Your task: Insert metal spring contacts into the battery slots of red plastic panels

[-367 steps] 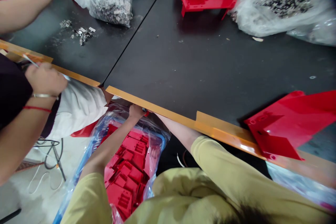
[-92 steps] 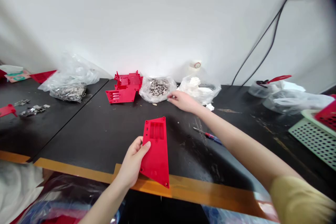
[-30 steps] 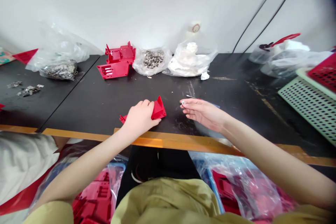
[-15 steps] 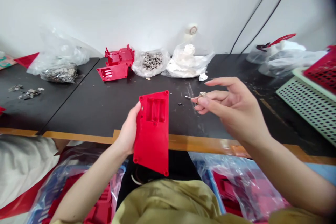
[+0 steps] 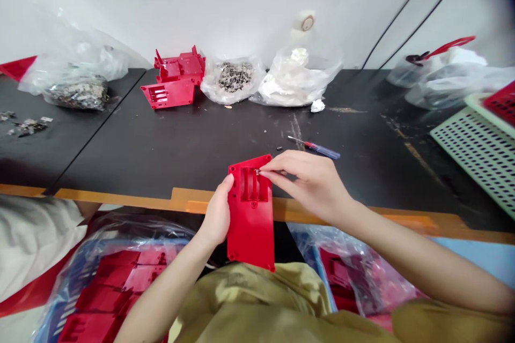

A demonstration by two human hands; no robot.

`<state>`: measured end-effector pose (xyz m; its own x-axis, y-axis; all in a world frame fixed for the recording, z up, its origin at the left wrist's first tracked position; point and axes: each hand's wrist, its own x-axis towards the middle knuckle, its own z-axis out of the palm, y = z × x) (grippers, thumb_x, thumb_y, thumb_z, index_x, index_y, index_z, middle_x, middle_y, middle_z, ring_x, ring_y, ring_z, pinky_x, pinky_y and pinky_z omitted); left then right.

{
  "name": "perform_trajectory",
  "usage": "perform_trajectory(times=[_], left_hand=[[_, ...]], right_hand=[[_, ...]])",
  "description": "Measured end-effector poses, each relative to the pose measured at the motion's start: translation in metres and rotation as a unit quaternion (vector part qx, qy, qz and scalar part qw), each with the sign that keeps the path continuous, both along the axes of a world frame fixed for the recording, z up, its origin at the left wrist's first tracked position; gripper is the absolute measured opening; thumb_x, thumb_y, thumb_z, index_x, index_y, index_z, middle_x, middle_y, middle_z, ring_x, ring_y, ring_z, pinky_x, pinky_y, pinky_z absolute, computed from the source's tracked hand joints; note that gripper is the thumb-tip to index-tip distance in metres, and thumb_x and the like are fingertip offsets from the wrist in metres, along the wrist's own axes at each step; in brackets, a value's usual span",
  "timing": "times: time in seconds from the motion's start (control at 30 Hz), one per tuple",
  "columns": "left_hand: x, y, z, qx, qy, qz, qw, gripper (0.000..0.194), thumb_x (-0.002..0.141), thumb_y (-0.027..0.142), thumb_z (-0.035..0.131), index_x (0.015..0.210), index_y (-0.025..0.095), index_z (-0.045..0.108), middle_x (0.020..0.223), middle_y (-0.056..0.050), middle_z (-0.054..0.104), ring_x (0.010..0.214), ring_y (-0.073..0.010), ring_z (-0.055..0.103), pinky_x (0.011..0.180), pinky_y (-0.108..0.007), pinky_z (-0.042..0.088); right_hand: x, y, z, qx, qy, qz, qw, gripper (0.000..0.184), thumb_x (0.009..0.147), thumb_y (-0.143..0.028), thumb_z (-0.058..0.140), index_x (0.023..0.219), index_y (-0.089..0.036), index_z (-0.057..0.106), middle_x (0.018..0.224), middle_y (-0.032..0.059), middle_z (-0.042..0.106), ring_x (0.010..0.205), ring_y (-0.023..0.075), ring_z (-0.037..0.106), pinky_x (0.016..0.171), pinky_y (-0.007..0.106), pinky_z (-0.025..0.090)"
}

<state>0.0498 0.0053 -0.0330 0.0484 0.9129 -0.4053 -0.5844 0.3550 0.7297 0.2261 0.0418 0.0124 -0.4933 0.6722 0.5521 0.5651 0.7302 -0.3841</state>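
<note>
So here's what's going on: the left hand (image 5: 217, 214) has a firm grip on a red plastic panel (image 5: 251, 230), fingers wrapped around its left edge, with the panel held up right in front of the person, over the orange near edge of the black table (image 5: 120, 171). The panel's far end sits over the table and its lower end hangs past the edge toward the person's lap. The right hand (image 5: 309, 185) comes in from the right, with thumb and fingertips pinched together on a tiny metal piece (image 5: 257, 172) at the panel's recessed slots. It's too small to tell exactly what it is, maybe a little spring. Just past the panel on the table there's a screwdriver (image 5: 316, 147) with a blue and red handle, lying near a small black bit (image 5: 279, 148). Along the far side are red housings (image 5: 173, 80), a clear bag of metal clips (image 5: 235, 77) and a bag of white stuff (image 5: 298, 77). Far left there's another metal-filled bag (image 5: 76, 91) with loose metal bits (image 5: 26, 126) in front of it. Over on the right sits a green basket (image 5: 475, 155), and below the table, clear bags of red parts (image 5: 116, 284) sit on both sides of the person.
</note>
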Motion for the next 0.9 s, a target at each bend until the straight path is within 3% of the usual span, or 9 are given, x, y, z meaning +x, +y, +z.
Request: perform_trajectory(times=[0.17, 0.3, 0.37, 0.53, 0.63, 0.73, 0.8, 0.9], left_hand=[[0.000, 0.001, -0.005, 0.009, -0.005, -0.001, 1.000, 0.032, 0.077, 0.048, 0.067, 0.087, 0.018, 0.069, 0.102, -0.007, 0.076, 0.125, -0.0311, 0.059, 0.105, -0.039, 0.046], [-0.001, 0.002, -0.003, -0.045, -0.042, -0.011, 0.998, 0.028, 0.077, 0.047, 0.065, 0.080, 0.020, 0.066, 0.093, -0.005, 0.077, 0.115, -0.0325, 0.065, 0.093, -0.041, 0.054], [-0.001, 0.003, -0.001, -0.051, -0.048, -0.009, 0.997, 0.026, 0.077, 0.046, 0.065, 0.080, 0.021, 0.065, 0.091, -0.004, 0.076, 0.111, -0.0325, 0.067, 0.089, -0.041, 0.055], [0.001, 0.003, 0.004, -0.044, -0.037, 0.004, 0.998, 0.031, 0.076, 0.049, 0.064, 0.088, 0.021, 0.067, 0.093, -0.004, 0.077, 0.111, -0.0328, 0.067, 0.085, -0.041, 0.057], [0.003, 0.003, 0.008, -0.050, -0.034, 0.041, 0.997, 0.035, 0.077, 0.052, 0.062, 0.091, 0.021, 0.067, 0.098, -0.006, 0.076, 0.112, -0.0322, 0.067, 0.086, -0.042, 0.057], [0.005, 0.002, 0.014, -0.063, -0.034, 0.052, 0.996, 0.039, 0.079, 0.056, 0.059, 0.092, 0.020, 0.068, 0.098, -0.007, 0.076, 0.113, -0.0326, 0.066, 0.087, -0.043, 0.057], [0.006, 0.002, 0.019, -0.069, -0.029, 0.046, 0.996, 0.040, 0.081, 0.057, 0.057, 0.092, 0.021, 0.069, 0.098, -0.007, 0.076, 0.113, -0.0329, 0.067, 0.086, -0.043, 0.058], [0.006, 0.002, 0.026, -0.089, -0.040, 0.018, 0.995, 0.037, 0.085, 0.053, 0.055, 0.094, 0.021, 0.071, 0.097, -0.006, 0.077, 0.111, -0.0321, 0.067, 0.085, -0.041, 0.058]], right_hand=[[-0.003, -0.003, 0.000, 0.007, 0.012, -0.044, 0.999, 0.008, 0.092, -0.016, 0.063, 0.088, -0.020, 0.069, 0.087, 0.0025, 0.074, 0.078, 0.0149, 0.069, 0.065, 0.026, 0.054], [-0.002, -0.004, 0.007, -0.115, 0.187, -0.083, 0.972, 0.001, 0.090, -0.023, 0.066, 0.091, -0.023, 0.067, 0.090, 0.0005, 0.076, 0.078, 0.0143, 0.072, 0.070, 0.025, 0.059], [0.000, -0.004, 0.010, -0.172, 0.221, -0.071, 0.957, 0.004, 0.090, -0.026, 0.068, 0.092, -0.023, 0.066, 0.092, 0.0008, 0.076, 0.082, 0.0155, 0.073, 0.075, 0.027, 0.060], [0.004, -0.009, 0.007, -0.148, 0.090, 0.027, 0.984, 0.028, 0.093, -0.017, 0.060, 0.118, -0.027, 0.068, 0.094, -0.0001, 0.076, 0.080, 0.0131, 0.071, 0.075, 0.025, 0.058], [0.001, -0.015, 0.002, -0.220, 0.122, 0.022, 0.968, 0.019, 0.092, -0.020, 0.062, 0.107, -0.026, 0.073, 0.095, 0.0005, 0.076, 0.080, 0.0135, 0.072, 0.071, 0.024, 0.058], [-0.003, -0.018, 0.002, -0.317, 0.219, -0.017, 0.923, 0.013, 0.087, -0.028, 0.071, 0.099, -0.025, 0.073, 0.089, 0.0001, 0.077, 0.078, 0.0147, 0.074, 0.069, 0.023, 0.060], [-0.005, -0.018, 0.005, -0.323, 0.232, -0.018, 0.918, 0.012, 0.086, -0.029, 0.072, 0.096, -0.025, 0.074, 0.089, -0.0002, 0.077, 0.078, 0.0149, 0.074, 0.070, 0.024, 0.060], [-0.006, -0.012, 0.012, -0.265, 0.215, -0.022, 0.940, 0.006, 0.087, -0.027, 0.070, 0.090, -0.024, 0.075, 0.091, 0.0002, 0.077, 0.079, 0.0147, 0.072, 0.071, 0.025, 0.059]])
